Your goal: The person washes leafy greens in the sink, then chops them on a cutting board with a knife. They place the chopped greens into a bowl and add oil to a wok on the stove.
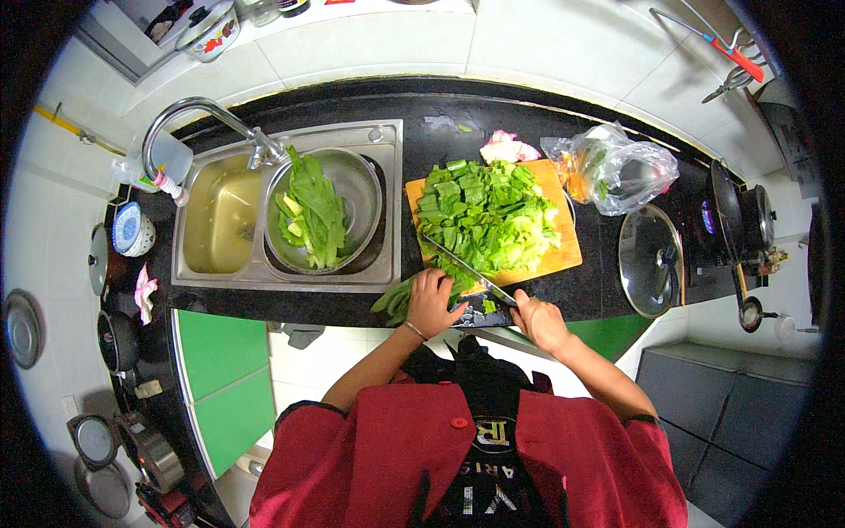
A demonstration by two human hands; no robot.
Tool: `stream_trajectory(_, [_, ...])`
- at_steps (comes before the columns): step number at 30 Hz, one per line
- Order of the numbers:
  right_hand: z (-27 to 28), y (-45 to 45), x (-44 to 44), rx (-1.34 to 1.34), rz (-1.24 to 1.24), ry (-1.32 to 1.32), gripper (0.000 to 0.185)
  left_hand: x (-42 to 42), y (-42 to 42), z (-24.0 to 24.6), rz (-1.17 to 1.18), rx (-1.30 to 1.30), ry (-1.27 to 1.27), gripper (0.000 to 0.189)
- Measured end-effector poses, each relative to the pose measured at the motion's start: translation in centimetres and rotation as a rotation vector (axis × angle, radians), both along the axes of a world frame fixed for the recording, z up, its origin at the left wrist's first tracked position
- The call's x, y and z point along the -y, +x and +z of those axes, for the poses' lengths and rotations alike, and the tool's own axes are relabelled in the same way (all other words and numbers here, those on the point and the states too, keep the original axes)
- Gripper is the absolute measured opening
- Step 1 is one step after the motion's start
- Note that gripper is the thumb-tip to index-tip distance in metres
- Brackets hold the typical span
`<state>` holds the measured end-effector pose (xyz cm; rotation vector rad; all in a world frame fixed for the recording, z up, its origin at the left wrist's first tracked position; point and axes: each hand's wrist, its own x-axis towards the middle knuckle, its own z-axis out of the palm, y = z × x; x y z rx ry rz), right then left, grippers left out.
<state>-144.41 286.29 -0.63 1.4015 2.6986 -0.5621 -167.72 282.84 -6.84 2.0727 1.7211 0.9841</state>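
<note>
My left hand [431, 302] presses down on a bunch of leafy greens [394, 302] at the near left corner of the wooden cutting board [566, 245]. The uncut leaves stick out to the left past the board, over the counter's edge. My right hand [541, 325] grips the handle of a kitchen knife [470, 270], whose blade slants over the greens just right of my left fingers. A large heap of chopped greens [488, 211] covers most of the board. Whole leaves [317, 211] lie in a metal bowl [363, 211] in the sink.
Left of the board is a double steel sink [399, 198] with a curved faucet [204, 105]. A pink and white cloth [508, 148] and a clear plastic bag [634, 171] lie behind the board. To the right are a glass lid [647, 257] and a pan [726, 211] by the stove.
</note>
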Motion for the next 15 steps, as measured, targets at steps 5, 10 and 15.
stream_trajectory(5, [2.1,-0.1,0.5,-0.008,0.037,0.042,0.018,-0.3,-1.3,-1.9,0.088,0.052,-0.017,0.028])
stream_trajectory(10, [1.7,0.4,1.5,0.011,0.065,0.039,0.012,-0.4,-0.8,-2.4,0.135,0.140,-0.059,0.027])
stream_trajectory(15, [2.4,-1.7,0.1,0.105,0.122,-0.007,0.006,-0.2,-1.2,-3.0,0.109,0.185,-0.162,0.028])
